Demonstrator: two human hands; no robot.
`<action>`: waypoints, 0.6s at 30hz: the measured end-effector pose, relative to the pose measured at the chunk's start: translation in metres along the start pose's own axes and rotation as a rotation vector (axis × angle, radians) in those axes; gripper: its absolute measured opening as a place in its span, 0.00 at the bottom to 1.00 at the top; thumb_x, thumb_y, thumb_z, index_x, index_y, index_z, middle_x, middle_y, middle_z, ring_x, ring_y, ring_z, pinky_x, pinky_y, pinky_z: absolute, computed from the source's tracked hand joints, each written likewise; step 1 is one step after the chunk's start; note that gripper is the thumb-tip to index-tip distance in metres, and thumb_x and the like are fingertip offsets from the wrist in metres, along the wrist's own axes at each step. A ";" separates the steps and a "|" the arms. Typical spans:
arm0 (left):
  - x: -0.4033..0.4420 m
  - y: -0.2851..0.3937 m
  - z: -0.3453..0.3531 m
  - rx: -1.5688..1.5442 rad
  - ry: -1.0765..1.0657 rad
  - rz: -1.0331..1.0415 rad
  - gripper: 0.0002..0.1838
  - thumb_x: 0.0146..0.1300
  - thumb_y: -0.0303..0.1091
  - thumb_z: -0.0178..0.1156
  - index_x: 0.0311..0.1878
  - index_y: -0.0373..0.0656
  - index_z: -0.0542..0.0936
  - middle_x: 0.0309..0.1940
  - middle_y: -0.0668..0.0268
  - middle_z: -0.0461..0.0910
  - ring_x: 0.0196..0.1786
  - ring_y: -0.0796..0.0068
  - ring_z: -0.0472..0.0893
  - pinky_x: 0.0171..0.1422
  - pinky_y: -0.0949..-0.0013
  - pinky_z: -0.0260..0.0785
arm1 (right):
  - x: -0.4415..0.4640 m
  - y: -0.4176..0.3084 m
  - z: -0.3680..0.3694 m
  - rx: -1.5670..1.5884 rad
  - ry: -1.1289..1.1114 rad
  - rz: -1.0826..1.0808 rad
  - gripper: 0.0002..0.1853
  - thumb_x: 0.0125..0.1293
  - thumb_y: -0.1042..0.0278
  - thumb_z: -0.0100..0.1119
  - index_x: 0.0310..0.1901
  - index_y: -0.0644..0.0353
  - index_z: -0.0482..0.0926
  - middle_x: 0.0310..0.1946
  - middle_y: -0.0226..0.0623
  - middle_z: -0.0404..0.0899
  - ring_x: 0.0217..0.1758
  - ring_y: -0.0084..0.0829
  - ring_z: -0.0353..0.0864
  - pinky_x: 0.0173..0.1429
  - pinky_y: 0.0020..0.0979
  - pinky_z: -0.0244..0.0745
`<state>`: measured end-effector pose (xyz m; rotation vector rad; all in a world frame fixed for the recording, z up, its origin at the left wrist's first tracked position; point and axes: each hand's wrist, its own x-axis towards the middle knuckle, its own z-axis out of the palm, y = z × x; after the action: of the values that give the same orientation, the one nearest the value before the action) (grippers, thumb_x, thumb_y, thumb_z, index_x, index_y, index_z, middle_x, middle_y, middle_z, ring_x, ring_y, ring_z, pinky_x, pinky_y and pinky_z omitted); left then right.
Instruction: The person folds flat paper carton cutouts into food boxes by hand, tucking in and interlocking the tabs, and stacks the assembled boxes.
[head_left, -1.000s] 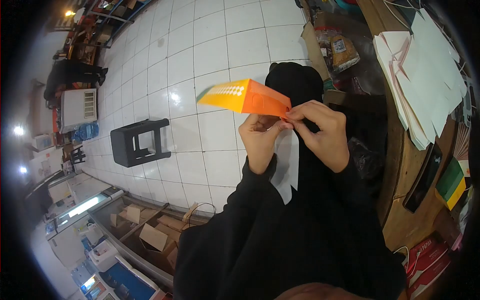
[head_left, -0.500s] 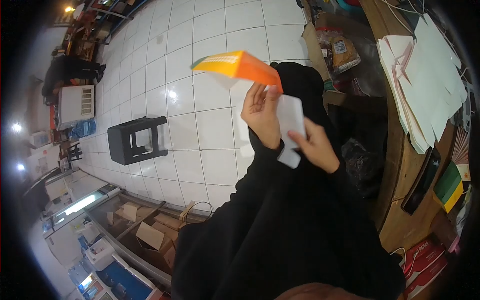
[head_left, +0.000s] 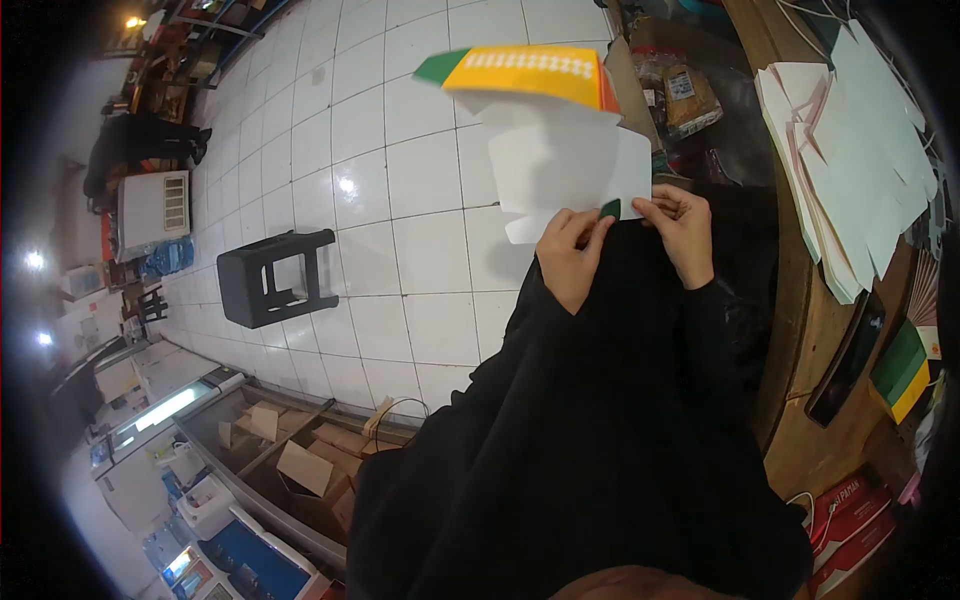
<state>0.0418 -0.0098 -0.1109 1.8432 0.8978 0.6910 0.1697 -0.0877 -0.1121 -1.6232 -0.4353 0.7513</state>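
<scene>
Partly folded carton [head_left: 560, 155], yellow outside, white inside

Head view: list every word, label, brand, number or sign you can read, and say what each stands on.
"PAMAN": on the red box; the lettering just before it is unclear.
Brown packet: its white label is too small to read.
Folded card: white pattern on yellow, no readable words.
No other text is readable.
</scene>
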 end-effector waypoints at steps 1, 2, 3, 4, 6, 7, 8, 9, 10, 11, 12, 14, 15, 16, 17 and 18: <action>0.001 -0.003 0.002 0.002 -0.004 0.003 0.09 0.52 0.27 0.63 0.36 0.35 0.78 0.26 0.62 0.77 0.25 0.73 0.76 0.30 0.76 0.67 | 0.001 0.000 -0.001 0.003 0.004 0.000 0.08 0.53 0.71 0.62 0.30 0.68 0.79 0.21 0.33 0.79 0.26 0.19 0.77 0.34 0.19 0.70; 0.002 -0.008 0.005 -0.161 -0.002 -0.124 0.09 0.53 0.28 0.62 0.35 0.34 0.77 0.25 0.62 0.78 0.25 0.76 0.76 0.30 0.77 0.67 | 0.001 0.001 -0.002 -0.123 0.026 -0.088 0.08 0.52 0.71 0.63 0.30 0.67 0.79 0.21 0.33 0.79 0.26 0.19 0.77 0.33 0.20 0.69; 0.004 -0.008 0.006 -0.323 -0.001 -0.252 0.09 0.54 0.28 0.62 0.35 0.32 0.76 0.25 0.62 0.78 0.25 0.78 0.76 0.31 0.77 0.67 | 0.001 0.002 -0.003 -0.250 0.049 -0.174 0.07 0.51 0.71 0.63 0.30 0.65 0.79 0.21 0.34 0.79 0.27 0.18 0.76 0.32 0.20 0.67; 0.005 -0.008 0.006 -0.322 -0.006 -0.253 0.09 0.54 0.28 0.62 0.35 0.32 0.76 0.25 0.62 0.78 0.25 0.78 0.76 0.31 0.77 0.67 | 0.001 0.001 -0.005 -0.249 0.052 -0.171 0.07 0.51 0.71 0.63 0.30 0.65 0.79 0.21 0.34 0.79 0.27 0.18 0.76 0.32 0.20 0.67; 0.005 -0.006 0.004 -0.306 -0.031 -0.307 0.10 0.54 0.28 0.62 0.34 0.31 0.75 0.24 0.61 0.79 0.26 0.81 0.76 0.32 0.79 0.67 | 0.002 0.001 -0.006 -0.196 -0.016 -0.135 0.07 0.50 0.71 0.64 0.28 0.64 0.78 0.21 0.34 0.78 0.27 0.17 0.76 0.32 0.21 0.66; 0.006 -0.005 0.004 -0.305 -0.030 -0.307 0.10 0.54 0.28 0.62 0.34 0.31 0.75 0.24 0.61 0.79 0.26 0.81 0.76 0.32 0.79 0.67 | 0.003 0.003 -0.007 -0.195 -0.017 -0.134 0.07 0.50 0.71 0.64 0.28 0.64 0.78 0.21 0.34 0.78 0.27 0.17 0.76 0.32 0.21 0.66; 0.006 -0.005 0.004 -0.293 -0.032 -0.321 0.10 0.54 0.29 0.63 0.34 0.31 0.75 0.24 0.61 0.79 0.26 0.81 0.76 0.32 0.79 0.67 | 0.003 0.007 -0.008 -0.177 -0.059 -0.130 0.07 0.51 0.71 0.63 0.28 0.65 0.78 0.22 0.34 0.78 0.28 0.17 0.76 0.32 0.21 0.66; 0.006 -0.004 0.005 -0.282 -0.035 -0.333 0.11 0.54 0.29 0.63 0.34 0.31 0.75 0.24 0.61 0.79 0.27 0.81 0.76 0.33 0.80 0.67 | 0.004 0.008 -0.008 -0.161 -0.099 -0.127 0.07 0.51 0.71 0.63 0.28 0.65 0.77 0.22 0.33 0.78 0.29 0.17 0.76 0.33 0.21 0.66; 0.006 -0.003 0.005 -0.282 -0.035 -0.333 0.11 0.54 0.29 0.63 0.34 0.31 0.75 0.24 0.61 0.79 0.27 0.81 0.76 0.33 0.80 0.67 | 0.004 0.008 -0.008 -0.160 -0.100 -0.128 0.07 0.51 0.71 0.63 0.28 0.65 0.77 0.22 0.33 0.78 0.29 0.17 0.76 0.33 0.21 0.66; 0.007 -0.002 0.004 -0.261 -0.037 -0.312 0.10 0.54 0.29 0.62 0.34 0.31 0.75 0.25 0.61 0.79 0.27 0.81 0.76 0.33 0.80 0.68 | 0.003 0.006 -0.008 -0.155 -0.119 -0.146 0.07 0.52 0.72 0.62 0.29 0.66 0.77 0.22 0.33 0.78 0.29 0.17 0.76 0.33 0.21 0.66; 0.007 -0.001 0.003 -0.243 -0.039 -0.291 0.09 0.55 0.28 0.62 0.34 0.31 0.75 0.25 0.61 0.79 0.27 0.80 0.76 0.33 0.80 0.68 | 0.002 0.003 -0.008 -0.150 -0.137 -0.164 0.06 0.52 0.73 0.62 0.30 0.66 0.77 0.23 0.33 0.78 0.30 0.17 0.76 0.33 0.21 0.66; 0.005 -0.005 0.002 -0.345 -0.055 -0.292 0.09 0.55 0.28 0.61 0.34 0.32 0.75 0.26 0.61 0.78 0.28 0.80 0.76 0.33 0.79 0.69 | -0.001 -0.006 -0.010 -0.141 -0.138 -0.152 0.06 0.52 0.74 0.61 0.30 0.66 0.78 0.23 0.33 0.78 0.29 0.18 0.76 0.32 0.21 0.66; 0.005 -0.005 0.000 -0.445 -0.069 -0.296 0.08 0.56 0.28 0.60 0.35 0.32 0.75 0.27 0.61 0.78 0.29 0.79 0.77 0.33 0.79 0.69 | -0.003 -0.010 -0.011 -0.132 -0.142 -0.137 0.05 0.52 0.75 0.61 0.31 0.66 0.78 0.24 0.33 0.78 0.29 0.18 0.76 0.32 0.21 0.66; 0.004 -0.005 -0.001 -0.443 -0.070 -0.299 0.08 0.56 0.28 0.60 0.35 0.32 0.75 0.27 0.61 0.78 0.29 0.79 0.77 0.33 0.79 0.69 | -0.005 -0.012 -0.010 -0.130 -0.142 -0.134 0.05 0.52 0.75 0.61 0.31 0.66 0.78 0.24 0.33 0.78 0.29 0.18 0.76 0.32 0.21 0.66; 0.004 -0.005 -0.002 -0.499 -0.090 -0.328 0.08 0.56 0.27 0.60 0.35 0.33 0.75 0.28 0.62 0.78 0.30 0.79 0.77 0.33 0.78 0.69 | -0.007 -0.015 -0.010 -0.139 -0.148 -0.169 0.05 0.52 0.75 0.60 0.31 0.66 0.78 0.24 0.34 0.78 0.28 0.19 0.76 0.31 0.21 0.66; 0.004 -0.004 -0.003 -0.558 -0.110 -0.356 0.07 0.56 0.27 0.59 0.36 0.33 0.75 0.29 0.63 0.78 0.31 0.79 0.77 0.34 0.78 0.70 | -0.010 -0.018 -0.010 -0.149 -0.155 -0.206 0.05 0.52 0.76 0.60 0.32 0.66 0.78 0.25 0.34 0.79 0.27 0.19 0.76 0.30 0.21 0.66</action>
<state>0.0408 -0.0037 -0.1128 1.1786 0.8291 0.5396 0.1718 -0.0979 -0.0923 -1.6337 -0.7736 0.7036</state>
